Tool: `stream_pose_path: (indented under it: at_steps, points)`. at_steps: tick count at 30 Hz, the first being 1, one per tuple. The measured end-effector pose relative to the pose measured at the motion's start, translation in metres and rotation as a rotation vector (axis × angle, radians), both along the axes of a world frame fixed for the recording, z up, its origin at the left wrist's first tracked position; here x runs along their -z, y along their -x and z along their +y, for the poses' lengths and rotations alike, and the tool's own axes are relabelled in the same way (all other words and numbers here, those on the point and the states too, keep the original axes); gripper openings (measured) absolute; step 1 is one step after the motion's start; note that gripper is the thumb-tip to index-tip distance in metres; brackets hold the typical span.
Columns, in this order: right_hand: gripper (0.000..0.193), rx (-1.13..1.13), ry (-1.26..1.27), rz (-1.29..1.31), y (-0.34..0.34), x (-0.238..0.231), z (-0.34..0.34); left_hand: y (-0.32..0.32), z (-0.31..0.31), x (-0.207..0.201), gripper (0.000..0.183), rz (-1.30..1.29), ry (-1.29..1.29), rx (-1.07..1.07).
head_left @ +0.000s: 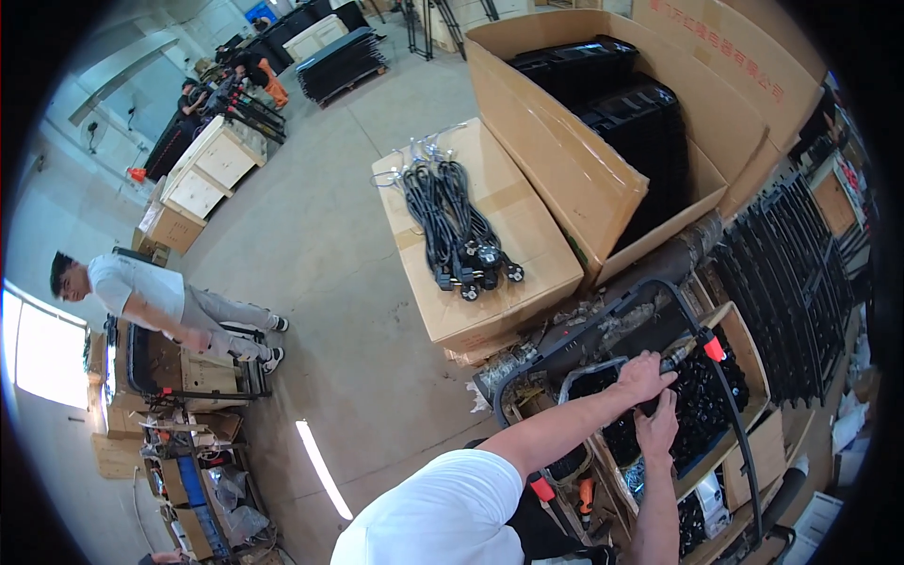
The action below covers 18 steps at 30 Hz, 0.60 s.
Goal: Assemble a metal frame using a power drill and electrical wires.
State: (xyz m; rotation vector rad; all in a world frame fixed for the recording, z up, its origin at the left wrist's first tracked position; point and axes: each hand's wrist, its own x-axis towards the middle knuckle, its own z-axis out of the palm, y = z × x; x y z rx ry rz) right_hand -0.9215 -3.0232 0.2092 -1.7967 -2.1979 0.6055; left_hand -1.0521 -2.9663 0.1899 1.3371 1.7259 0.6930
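Observation:
My left hand (643, 377) reaches across over a wooden bin (753, 369) of small black parts (617, 438). It is closed round a dark, rod-shaped thing (675, 360), whose end sticks out past the fingers. Just below, my right hand (656, 428) is closed on something dark, mostly hidden by the fingers. A bent black tube frame (603, 306) with red clips (713, 349) arches over the bin around both hands. Lower down, an orange-and-black tool (586, 496) sits beside the bin.
Bundled black power cables (452, 221) lie on a closed carton (424, 306). Behind it stands a large open carton (556, 141) holding black panels. Black slatted racks (786, 282) lean at right. Another person (151, 292) stands at left near a stocked shelf (193, 490).

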Motion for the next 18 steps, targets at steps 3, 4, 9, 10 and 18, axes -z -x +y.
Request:
stream_pose_path:
  at_steps: [3, 4, 9, 10, 18]
  points:
    - [0.055, 0.011, 0.043, 0.042, -0.004, -0.006, -0.001, -0.003, 0.004, -0.004, 0.065, -0.043, 0.075, -0.016]
    - [0.05, 0.019, -0.006, 0.031, 0.004, -0.007, -0.004, 0.005, 0.0, -0.006, 0.066, -0.036, 0.105, -0.026]
    - [0.064, -0.079, -0.017, -0.018, 0.009, -0.013, -0.015, 0.015, -0.019, 0.013, 0.063, 0.167, -0.122, -0.064]
    - [0.069, -0.063, 0.034, -0.032, 0.001, -0.016, -0.019, 0.009, -0.023, 0.014, 0.061, 0.218, -0.182, -0.022]
    - [0.08, 0.07, 0.133, -0.033, -0.035, -0.016, -0.023, -0.026, -0.018, -0.006, 0.056, 0.313, -0.208, 0.153]
